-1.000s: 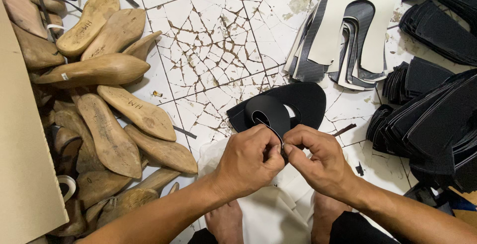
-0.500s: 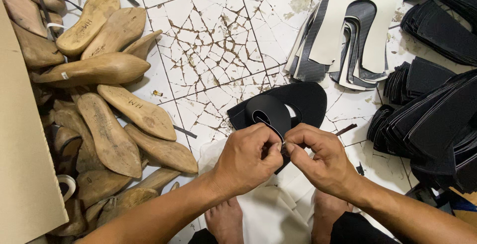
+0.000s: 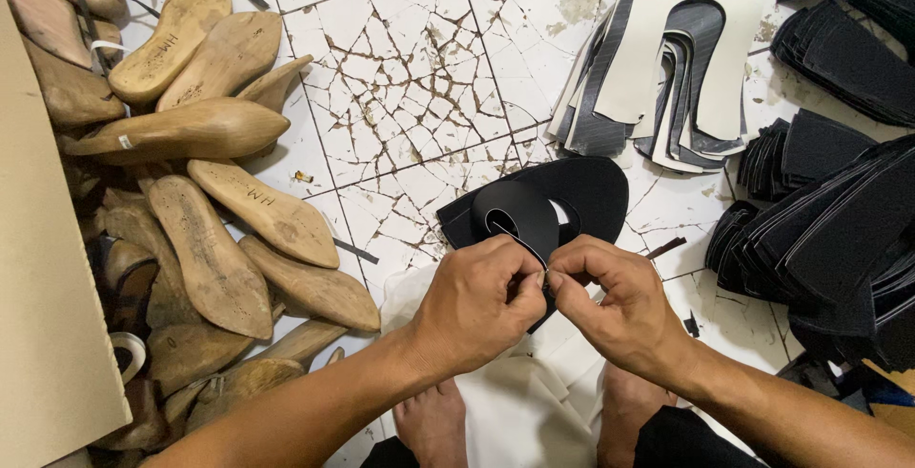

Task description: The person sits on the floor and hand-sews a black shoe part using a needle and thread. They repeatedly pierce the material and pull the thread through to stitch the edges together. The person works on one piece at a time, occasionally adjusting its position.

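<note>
Pinching the black upper (image 3: 534, 211) edge between both thumbs, left hand (image 3: 472, 306) and right hand (image 3: 620, 311) closed tight, I'm judging next needs a steady fold.

A shoemaking workshop: wooden lasts (image 3: 205, 134) heaped on cracked floor tiles (image 3: 410, 77), stacks of cut uppers (image 3: 667, 58).

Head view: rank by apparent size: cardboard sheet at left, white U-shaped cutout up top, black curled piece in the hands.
1. cardboard sheet, largest, though cropped by the frame.
2. white U-shaped cutout.
3. black curled piece, pinched by left hand and right hand; partly hidden, so its full size is unsure.
</note>
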Demonstrator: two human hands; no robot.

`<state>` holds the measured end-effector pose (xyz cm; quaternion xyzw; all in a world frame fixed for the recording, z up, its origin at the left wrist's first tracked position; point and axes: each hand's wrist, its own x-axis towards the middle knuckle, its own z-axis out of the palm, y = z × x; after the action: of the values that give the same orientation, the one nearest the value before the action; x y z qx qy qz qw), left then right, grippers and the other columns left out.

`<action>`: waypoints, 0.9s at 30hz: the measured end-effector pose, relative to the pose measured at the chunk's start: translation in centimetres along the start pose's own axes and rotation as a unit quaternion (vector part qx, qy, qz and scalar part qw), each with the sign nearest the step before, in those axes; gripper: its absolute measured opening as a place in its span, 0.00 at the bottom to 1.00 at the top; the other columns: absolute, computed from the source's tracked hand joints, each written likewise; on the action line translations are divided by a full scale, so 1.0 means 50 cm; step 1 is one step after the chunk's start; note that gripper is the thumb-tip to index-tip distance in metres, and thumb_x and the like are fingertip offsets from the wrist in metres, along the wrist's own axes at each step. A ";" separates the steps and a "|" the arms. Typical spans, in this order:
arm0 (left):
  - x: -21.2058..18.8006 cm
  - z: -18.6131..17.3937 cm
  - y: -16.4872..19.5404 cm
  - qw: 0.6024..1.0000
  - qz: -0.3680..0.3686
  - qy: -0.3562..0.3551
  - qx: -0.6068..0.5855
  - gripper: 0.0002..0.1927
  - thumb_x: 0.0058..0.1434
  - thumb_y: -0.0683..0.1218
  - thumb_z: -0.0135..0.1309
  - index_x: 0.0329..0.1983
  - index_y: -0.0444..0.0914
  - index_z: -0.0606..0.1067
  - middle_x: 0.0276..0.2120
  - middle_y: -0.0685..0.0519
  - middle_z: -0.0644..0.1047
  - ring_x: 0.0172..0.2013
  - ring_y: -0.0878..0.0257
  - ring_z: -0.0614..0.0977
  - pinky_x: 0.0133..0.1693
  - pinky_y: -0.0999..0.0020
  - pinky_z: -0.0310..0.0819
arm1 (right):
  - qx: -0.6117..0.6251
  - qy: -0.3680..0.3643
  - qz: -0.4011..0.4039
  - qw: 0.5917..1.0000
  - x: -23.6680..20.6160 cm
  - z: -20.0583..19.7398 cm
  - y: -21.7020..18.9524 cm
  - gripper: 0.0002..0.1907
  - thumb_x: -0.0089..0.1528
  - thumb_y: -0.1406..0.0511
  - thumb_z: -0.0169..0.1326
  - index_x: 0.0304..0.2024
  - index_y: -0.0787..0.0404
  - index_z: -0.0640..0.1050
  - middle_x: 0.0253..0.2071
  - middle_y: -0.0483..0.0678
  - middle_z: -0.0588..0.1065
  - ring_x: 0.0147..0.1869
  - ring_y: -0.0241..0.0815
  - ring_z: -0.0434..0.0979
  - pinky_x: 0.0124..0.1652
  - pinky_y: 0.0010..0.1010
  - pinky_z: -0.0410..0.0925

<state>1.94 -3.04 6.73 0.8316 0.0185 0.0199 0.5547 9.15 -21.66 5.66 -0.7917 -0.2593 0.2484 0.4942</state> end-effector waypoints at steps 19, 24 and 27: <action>0.002 0.000 -0.040 0.986 -0.061 -0.043 -0.152 0.03 0.60 0.38 0.53 0.33 0.32 0.73 0.37 0.53 0.76 0.32 0.69 0.78 0.33 0.73 0.76 | 0.153 -0.039 0.039 0.987 0.004 0.002 0.058 0.08 0.61 0.68 0.61 0.41 0.64 0.78 0.34 0.44 0.78 0.36 0.30 0.75 0.33 0.23 0.70; 0.001 -0.001 -0.039 0.991 -0.047 -0.052 -0.115 0.02 0.59 0.38 0.52 0.33 0.33 0.73 0.38 0.54 0.76 0.31 0.69 0.77 0.32 0.74 0.74 | 0.078 -0.032 -0.039 0.996 0.003 0.000 0.050 0.07 0.60 0.70 0.59 0.41 0.64 0.77 0.34 0.43 0.78 0.36 0.29 0.76 0.34 0.22 0.71; 0.002 0.000 -0.038 0.992 -0.036 -0.059 -0.103 0.03 0.59 0.39 0.52 0.34 0.33 0.73 0.38 0.53 0.76 0.30 0.69 0.76 0.32 0.73 0.74 | 0.051 -0.024 -0.036 0.998 0.003 -0.001 0.039 0.06 0.60 0.72 0.57 0.40 0.65 0.78 0.33 0.44 0.79 0.35 0.29 0.78 0.33 0.22 0.72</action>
<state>2.02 -2.28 4.97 0.7685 0.0133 -0.0472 0.6379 9.64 -22.32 3.88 -0.7491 -0.2867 0.2623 0.5366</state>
